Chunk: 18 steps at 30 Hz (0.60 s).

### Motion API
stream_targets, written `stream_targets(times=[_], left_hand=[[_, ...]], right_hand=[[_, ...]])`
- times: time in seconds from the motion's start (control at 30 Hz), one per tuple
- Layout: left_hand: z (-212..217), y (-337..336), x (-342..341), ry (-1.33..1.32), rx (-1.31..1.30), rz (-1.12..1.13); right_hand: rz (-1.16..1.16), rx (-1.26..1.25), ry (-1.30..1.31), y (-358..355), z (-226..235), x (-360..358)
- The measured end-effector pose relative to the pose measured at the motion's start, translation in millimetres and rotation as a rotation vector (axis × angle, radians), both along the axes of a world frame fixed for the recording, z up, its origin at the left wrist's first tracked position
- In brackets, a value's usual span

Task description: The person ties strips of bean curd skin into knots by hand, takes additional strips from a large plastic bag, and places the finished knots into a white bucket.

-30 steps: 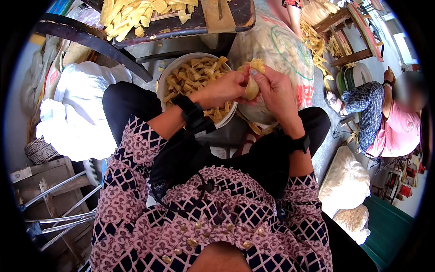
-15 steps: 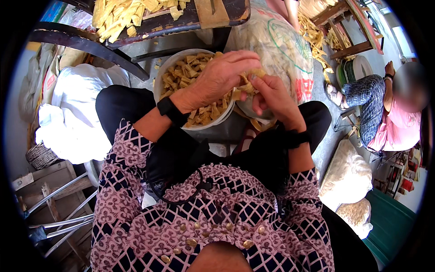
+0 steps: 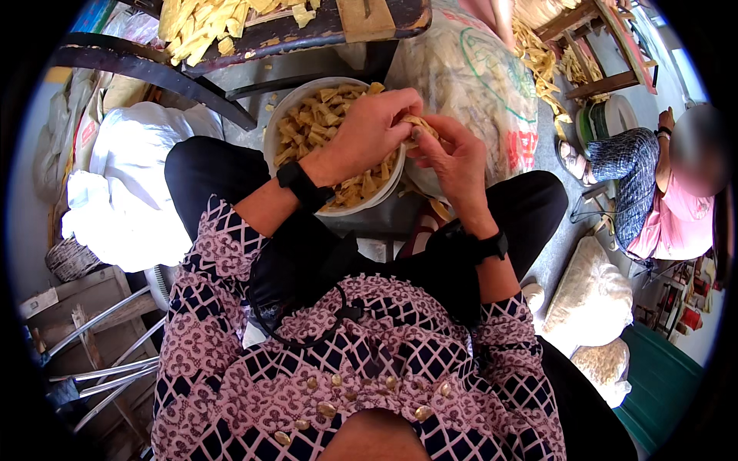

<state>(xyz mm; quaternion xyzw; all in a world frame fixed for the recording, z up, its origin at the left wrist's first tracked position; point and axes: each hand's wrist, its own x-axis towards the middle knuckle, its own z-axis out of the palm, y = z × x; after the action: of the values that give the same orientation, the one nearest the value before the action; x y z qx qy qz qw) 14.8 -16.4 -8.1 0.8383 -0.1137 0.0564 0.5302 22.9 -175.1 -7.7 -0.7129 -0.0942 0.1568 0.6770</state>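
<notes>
Above the right edge of a white round tub, my left hand and my right hand meet at the fingertips. Between them they pinch a small yellow-tan strip, which is bent and mostly covered by the fingers. What it is made of I cannot make out. The tub is filled with many short, knotted-looking tan pieces, partly hidden by my left hand and wrist. Both hands are closed on the strip, with the right thumb on its near side.
A worn dark bench with loose yellow strips stands ahead. Beyond my right hand bulges a clear plastic sack. White sacks lie at left. Another person sits at right near a green-and-white bucket.
My hands have drawn closer together, and the right fingers now curl over the strip. Less of the strip shows than before. The view has shifted slightly.
</notes>
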Motion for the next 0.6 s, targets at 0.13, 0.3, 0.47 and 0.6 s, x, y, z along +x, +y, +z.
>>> stream_targets(times=[0.13,0.3,0.47,0.6], left_hand=[[-5.9,-4.8,0.0,0.212,-0.292,0.056],[-5.8,-1.2,5.4,0.284,-0.456,-0.051],[-7.7,-2.3,3.9,0.183,-0.225,0.005],[-14.3,0.7,5.8,0.276,-0.242,0.031]], right_hand=[[-0.008,-0.035,0.014,-4.8,-11.2,-3.0],[-0.001,0.146,0.185,-13.5,-7.3,4.7],[0.169,0.277,0.348,-21.3,-9.2,6.7],[0.185,0.353,0.415,-18.1,-12.9,5.0]])
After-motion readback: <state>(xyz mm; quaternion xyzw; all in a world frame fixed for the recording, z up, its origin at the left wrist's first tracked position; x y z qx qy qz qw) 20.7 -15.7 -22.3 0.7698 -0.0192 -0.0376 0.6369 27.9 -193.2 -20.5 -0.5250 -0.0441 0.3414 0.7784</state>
